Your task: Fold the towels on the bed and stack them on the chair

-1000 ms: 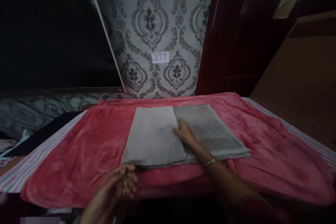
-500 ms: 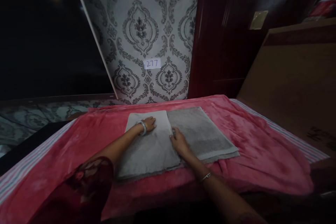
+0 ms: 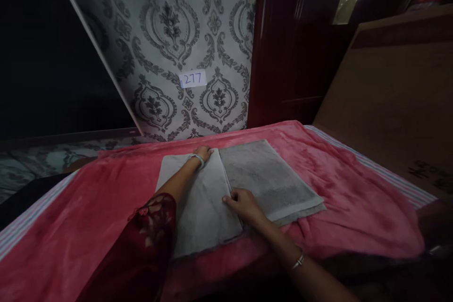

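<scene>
A grey folded cloth [image 3: 201,217] lies flat, its right edge along a second grey folded cloth [image 3: 265,174], whose layers show at the near edge. My left hand [image 3: 204,152], with a pale bracelet at the wrist, is at the far right corner of the left cloth, fingers closed at that corner. My right hand [image 3: 246,205] pinches the right edge of the same cloth about midway down, thumb on top. The fingertips of both hands are partly hidden. Whether the two cloths are one joined piece I cannot tell.
A pink blanket [image 3: 116,198] spreads under the cloths, over a striped sheet [image 3: 375,165]. A dark screen [image 3: 60,66] stands at the left, a large cardboard box [image 3: 389,94] at the right. A paper label reading 277 [image 3: 193,78] is on the patterned wall.
My left hand has slid from the top of the left cloth to its far right corner. My right hand has moved a little nearer along the edge. The view has shifted slightly.
</scene>
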{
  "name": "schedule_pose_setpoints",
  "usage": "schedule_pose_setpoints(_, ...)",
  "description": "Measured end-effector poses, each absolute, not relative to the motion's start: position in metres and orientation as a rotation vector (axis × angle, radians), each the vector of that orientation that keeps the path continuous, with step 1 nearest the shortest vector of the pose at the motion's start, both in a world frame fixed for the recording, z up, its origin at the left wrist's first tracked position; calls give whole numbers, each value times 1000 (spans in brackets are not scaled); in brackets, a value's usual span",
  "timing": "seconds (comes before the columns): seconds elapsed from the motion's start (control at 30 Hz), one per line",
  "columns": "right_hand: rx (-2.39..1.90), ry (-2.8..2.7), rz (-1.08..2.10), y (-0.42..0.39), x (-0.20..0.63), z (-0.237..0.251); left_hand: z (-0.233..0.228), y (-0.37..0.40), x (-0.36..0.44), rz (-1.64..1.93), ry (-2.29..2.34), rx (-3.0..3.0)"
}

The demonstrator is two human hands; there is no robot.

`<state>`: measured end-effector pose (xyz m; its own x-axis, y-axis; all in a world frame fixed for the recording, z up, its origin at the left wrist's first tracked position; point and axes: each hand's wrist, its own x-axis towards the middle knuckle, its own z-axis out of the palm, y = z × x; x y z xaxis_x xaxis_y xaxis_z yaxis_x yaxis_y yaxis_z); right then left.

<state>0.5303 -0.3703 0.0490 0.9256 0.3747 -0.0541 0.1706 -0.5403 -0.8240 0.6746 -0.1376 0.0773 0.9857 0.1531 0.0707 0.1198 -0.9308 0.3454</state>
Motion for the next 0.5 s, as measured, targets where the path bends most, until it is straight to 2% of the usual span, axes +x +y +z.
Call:
schedule_pose_setpoints(0.2,-2298,-437,210,-373,519,49,60,-138,678,208,205,2772)
schedule_pose_setpoints(0.4,-2530,-444,324,-379,504,62,54,-137,674,268,184,2746)
schedule_pose_setpoints(0.5,-2601,-589,171,-373,490,81,54,-137,676,262,192,2740)
